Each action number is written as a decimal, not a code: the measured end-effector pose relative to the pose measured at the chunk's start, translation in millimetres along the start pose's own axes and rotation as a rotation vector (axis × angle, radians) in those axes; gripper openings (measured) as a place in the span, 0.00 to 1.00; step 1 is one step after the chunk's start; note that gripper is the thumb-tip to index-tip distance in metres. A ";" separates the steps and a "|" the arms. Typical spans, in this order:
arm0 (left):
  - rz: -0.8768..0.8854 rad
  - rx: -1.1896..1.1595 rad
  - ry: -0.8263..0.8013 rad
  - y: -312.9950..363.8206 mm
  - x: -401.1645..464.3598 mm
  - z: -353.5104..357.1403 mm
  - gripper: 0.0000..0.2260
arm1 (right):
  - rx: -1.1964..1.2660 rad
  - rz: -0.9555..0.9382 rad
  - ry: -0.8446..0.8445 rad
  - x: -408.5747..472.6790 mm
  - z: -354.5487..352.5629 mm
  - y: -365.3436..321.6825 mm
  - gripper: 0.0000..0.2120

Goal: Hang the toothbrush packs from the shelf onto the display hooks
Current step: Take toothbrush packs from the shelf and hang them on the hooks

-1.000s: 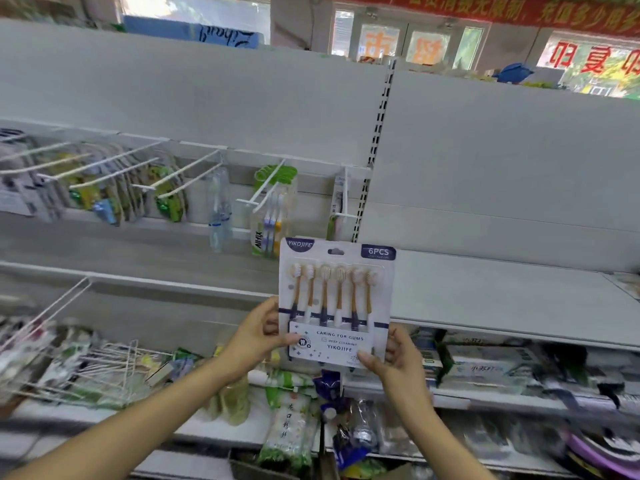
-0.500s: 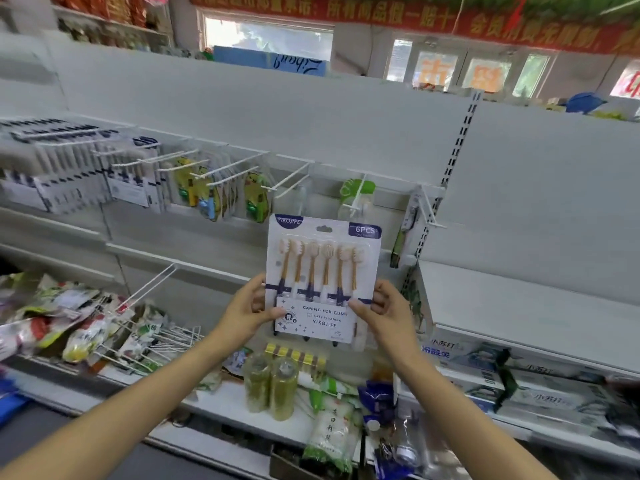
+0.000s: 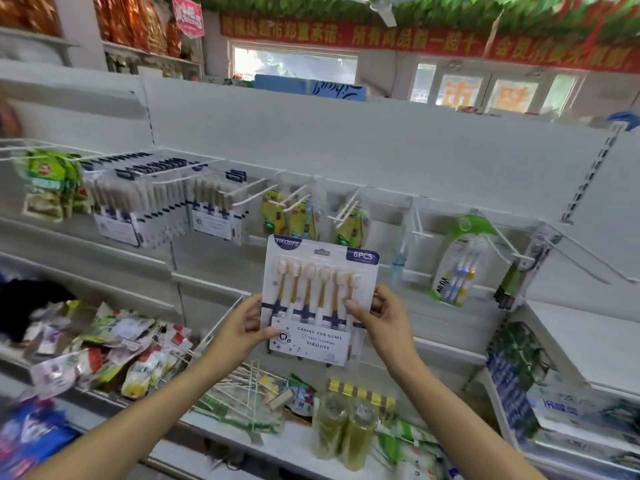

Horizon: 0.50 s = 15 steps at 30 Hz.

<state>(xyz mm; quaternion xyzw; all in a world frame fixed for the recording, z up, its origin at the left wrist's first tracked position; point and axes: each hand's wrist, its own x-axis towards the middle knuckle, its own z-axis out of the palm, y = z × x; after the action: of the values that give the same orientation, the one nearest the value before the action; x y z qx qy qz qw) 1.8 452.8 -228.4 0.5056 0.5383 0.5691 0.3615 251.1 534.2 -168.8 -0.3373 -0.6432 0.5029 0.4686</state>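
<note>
Here, toothbrush pack (image 3: 318, 299) pinched upright between both hands' fingers (image 3: 358, 308), seemingly.

A single wide-angle head view looks forward and slightly down from the person's eye level, facing the white back panel (image 3: 381, 150) of a shop shelving unit nearly square on. The panel fills the middle of the frame, close in front, at about arm's reach. Above the panel the view takes in a red banner (image 3: 415, 39) farther off; below the panel it catches both forearms rising from the bottom edge. Straight lines bow toward the frame's edges.
</note>
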 end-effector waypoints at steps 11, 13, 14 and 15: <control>-0.028 0.031 0.154 -9.0 34.8 -161.3 0.25 | -0.041 -0.062 -0.102 87.3 160.6 -5.7 0.12; -0.040 0.032 0.202 -12.4 40.7 -184.1 0.26 | -0.043 -0.066 -0.137 105.2 183.3 -4.1 0.13; -0.045 0.035 0.228 -13.5 43.2 -194.2 0.28 | -0.047 -0.077 -0.153 113.5 194.1 -3.1 0.13; -0.040 0.040 0.251 -17.0 45.9 -205.7 0.30 | -0.049 -0.093 -0.169 121.7 204.7 -2.0 0.13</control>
<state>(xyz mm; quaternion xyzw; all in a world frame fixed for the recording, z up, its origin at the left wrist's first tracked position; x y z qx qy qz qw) -209.2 448.5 -217.8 0.4266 0.6008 0.6096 0.2923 17.8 576.1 -146.1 -0.2747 -0.7076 0.4913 0.4271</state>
